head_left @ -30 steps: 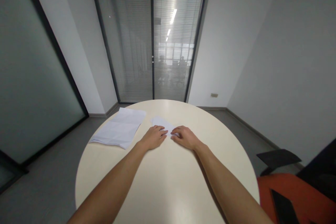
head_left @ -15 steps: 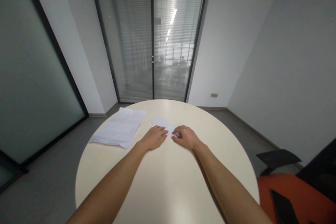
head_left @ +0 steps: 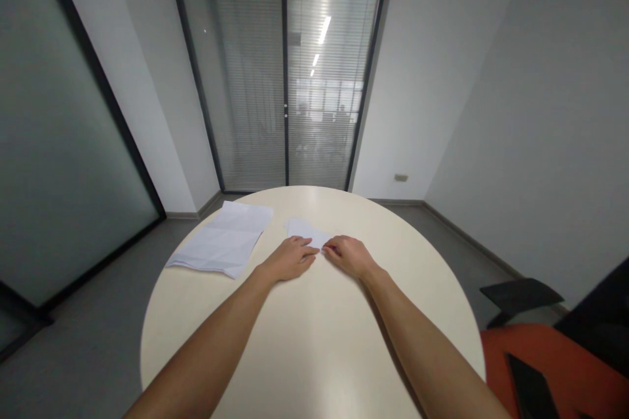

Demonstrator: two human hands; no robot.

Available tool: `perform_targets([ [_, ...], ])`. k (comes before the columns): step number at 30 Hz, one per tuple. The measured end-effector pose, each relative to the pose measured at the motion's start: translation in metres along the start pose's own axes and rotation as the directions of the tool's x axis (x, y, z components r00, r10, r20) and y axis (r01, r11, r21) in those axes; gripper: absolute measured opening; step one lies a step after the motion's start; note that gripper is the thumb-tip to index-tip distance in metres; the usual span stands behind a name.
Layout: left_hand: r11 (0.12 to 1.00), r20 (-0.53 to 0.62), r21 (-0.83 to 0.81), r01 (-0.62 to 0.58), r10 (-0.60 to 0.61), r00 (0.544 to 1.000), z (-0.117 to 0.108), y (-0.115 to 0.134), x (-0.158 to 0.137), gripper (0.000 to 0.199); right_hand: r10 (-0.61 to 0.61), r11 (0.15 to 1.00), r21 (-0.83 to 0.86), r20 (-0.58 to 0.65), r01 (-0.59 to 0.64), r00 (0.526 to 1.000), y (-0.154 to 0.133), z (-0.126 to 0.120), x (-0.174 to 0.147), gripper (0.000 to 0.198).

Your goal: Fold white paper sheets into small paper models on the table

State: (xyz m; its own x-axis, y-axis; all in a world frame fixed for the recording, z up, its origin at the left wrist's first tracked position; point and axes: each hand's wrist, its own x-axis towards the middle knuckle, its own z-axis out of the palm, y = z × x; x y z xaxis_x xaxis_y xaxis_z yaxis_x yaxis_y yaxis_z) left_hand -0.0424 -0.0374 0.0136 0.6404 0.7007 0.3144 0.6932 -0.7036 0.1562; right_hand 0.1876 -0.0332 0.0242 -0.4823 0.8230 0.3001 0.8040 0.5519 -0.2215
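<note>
Since the earlier frame, my left hand (head_left: 293, 258) has edged slightly toward 3 o'clock, its fingertips now almost meeting my right hand (head_left: 348, 255), whose thumb and fingers have drawn closer together. The small paper (head_left: 305, 228) lies just past my fingertips, toward 12 o'clock on the round table (head_left: 314, 347).

To work its near edge well, I'd keep my left fingers as a light weight so the paper can't skid, line up the edge before bearing down, and press slowly outward from 1 point; rushing would probably leave a crooked or wrinkled edge.

My left hand is fairly wide, fingers loosely apart over the paper's near side. My right hand is narrow, fingertips bunched at the paper's corner at about 4 o'clock; whether they pinch it or only press, I can't tell.

As for other differences, the gap between my 2 hands is smaller, and less of that corner shows. The bigger sheets (head_left: 221, 239) at 10 o'clock look just as they did.
</note>
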Motion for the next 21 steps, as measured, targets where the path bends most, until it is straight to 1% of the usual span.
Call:
perform_targets([
  [6, 0.997, -0.029, -0.041, -0.072, 0.071, 0.997, 0.0015, 0.0025, 0.0009, 0.035, 0.004, 1.000, -0.004, -0.006, -0.004, 1.000, 0.0032, 0.0012, 0.0006, 0.028],
  [9, 0.993, -0.025, -0.061, -0.100, 0.098, 0.995, 0.0003, 0.0039, 0.0002, 0.036, 0.010, 1.000, -0.012, -0.013, -0.010, 1.000, 0.0041, 0.0019, 0.0003, 0.027],
  [16, 0.994, -0.003, -0.039, -0.102, 0.102, 0.995, 0.0012, 0.0032, -0.0003, 0.037, 0.012, 1.000, 0.007, -0.021, -0.012, 1.000, 0.0064, 0.0044, 0.0006, 0.028],
  [21, 0.995, 0.003, -0.032, -0.099, 0.099, 0.995, 0.0025, 0.0029, 0.0006, 0.038, 0.048, 0.997, 0.058, -0.033, -0.046, 0.998, 0.0096, 0.0065, 0.0009, 0.028],
])
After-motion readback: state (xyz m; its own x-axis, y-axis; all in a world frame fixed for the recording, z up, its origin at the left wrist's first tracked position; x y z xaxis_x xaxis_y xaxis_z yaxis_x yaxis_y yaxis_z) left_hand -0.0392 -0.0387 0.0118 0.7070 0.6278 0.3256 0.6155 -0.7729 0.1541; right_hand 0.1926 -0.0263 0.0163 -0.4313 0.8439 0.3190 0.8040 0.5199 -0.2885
